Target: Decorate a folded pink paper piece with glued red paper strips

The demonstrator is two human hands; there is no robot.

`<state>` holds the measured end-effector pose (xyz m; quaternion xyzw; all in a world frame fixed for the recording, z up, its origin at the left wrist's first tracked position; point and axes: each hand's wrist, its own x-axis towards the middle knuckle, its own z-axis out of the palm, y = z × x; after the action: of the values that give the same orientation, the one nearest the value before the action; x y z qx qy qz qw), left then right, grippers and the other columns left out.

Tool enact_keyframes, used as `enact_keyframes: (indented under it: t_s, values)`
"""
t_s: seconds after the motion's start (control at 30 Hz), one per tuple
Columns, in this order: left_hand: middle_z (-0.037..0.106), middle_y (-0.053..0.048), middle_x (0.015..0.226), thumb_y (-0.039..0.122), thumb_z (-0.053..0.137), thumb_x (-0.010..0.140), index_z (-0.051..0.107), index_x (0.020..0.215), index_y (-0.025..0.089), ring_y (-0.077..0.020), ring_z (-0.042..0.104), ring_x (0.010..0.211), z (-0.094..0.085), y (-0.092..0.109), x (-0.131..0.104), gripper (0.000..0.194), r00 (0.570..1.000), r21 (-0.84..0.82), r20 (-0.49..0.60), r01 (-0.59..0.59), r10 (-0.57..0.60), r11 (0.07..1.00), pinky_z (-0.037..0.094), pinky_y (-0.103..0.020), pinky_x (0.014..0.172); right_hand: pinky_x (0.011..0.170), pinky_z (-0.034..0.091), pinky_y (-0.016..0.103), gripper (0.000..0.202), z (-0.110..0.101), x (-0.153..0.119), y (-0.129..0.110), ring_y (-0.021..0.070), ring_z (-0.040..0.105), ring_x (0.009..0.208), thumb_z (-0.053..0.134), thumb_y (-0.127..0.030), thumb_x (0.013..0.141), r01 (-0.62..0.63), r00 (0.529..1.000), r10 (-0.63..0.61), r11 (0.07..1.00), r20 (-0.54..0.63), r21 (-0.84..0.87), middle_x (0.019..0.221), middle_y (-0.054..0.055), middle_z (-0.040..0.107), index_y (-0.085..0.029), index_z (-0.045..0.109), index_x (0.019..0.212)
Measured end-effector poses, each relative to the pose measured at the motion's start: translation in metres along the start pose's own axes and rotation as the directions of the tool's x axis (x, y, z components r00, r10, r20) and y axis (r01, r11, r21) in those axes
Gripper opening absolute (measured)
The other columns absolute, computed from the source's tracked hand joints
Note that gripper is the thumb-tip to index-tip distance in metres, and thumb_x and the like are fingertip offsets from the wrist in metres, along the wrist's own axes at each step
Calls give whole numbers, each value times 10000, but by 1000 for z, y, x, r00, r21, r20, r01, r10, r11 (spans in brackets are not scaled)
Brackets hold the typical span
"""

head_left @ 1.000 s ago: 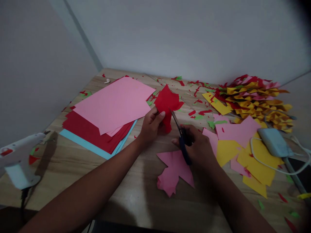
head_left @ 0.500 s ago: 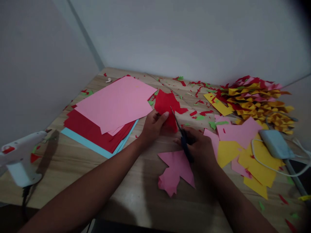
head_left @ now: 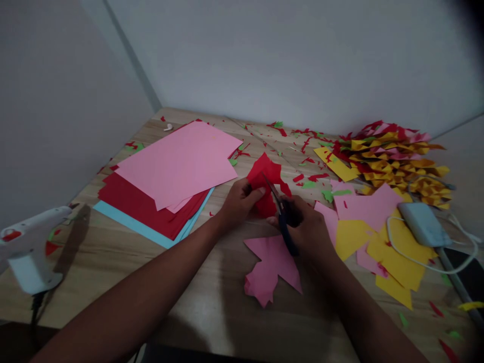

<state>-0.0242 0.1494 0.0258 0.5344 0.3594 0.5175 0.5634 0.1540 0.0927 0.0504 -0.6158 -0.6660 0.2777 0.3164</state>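
Observation:
My left hand point(head_left: 239, 201) pinches a piece of red paper point(head_left: 263, 166) between thumb and fingers, holding it above the table. Its outline is jagged. In my right hand point(head_left: 306, 224) is a pair of dark-handled scissors point(head_left: 285, 222), blades slightly apart and lying across the red paper. The thumb and fingers wrap the handles, partly hidden by the hand. Below both hands a cut pink paper shape point(head_left: 270, 267) rests on the table, one end crumpled or folded.
Pink, red and light blue sheets point(head_left: 177, 166) are stacked at left. A glue gun point(head_left: 34, 247) stands at far left. At right lie yellow and pink pieces point(head_left: 401, 257), a white adapter point(head_left: 425, 224) with cable, and folded paper work point(head_left: 401, 156). Red and green scraps point(head_left: 310, 185) litter the table.
The red paper has turned and come slightly lower and nearer, its right part now bent up by the scissors. The blades appear wider apart, and the right hand has shifted slightly left.

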Motion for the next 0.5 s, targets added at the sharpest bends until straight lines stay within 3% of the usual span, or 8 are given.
enact_keyframes:
  t_s: [0.23, 0.4, 0.5]
  values:
    - [579, 28, 642, 304, 663, 775, 572, 683, 180, -108, 491, 581, 1, 3, 1, 178, 999, -51, -3, -50, 49, 997, 413, -233, 562, 672, 511, 315, 392, 2, 1, 7, 201, 672, 709, 750, -461, 770, 3, 1000, -2, 999, -22, 44, 808, 18, 731, -215, 699, 1071]
    - [614, 17, 668, 286, 621, 730, 607, 698, 179, -121, 510, 597, -2, 3, 1, 112, 999, 3, 10, -31, 31, 1000, 420, -237, 562, 648, 520, 311, 440, -1, -2, -4, 212, 679, 715, 769, -456, 744, -11, 999, 11, 1000, 50, -14, 823, 29, 734, -220, 667, 1101]
    - [607, 19, 652, 281, 602, 702, 591, 677, 178, -113, 489, 568, -2, 3, 0, 106, 1000, -6, 28, -7, 7, 1000, 393, -231, 531, 663, 527, 320, 471, -1, -2, -4, 218, 678, 725, 773, -457, 740, 7, 1000, -6, 1000, 30, -14, 838, 39, 735, -213, 664, 1128]
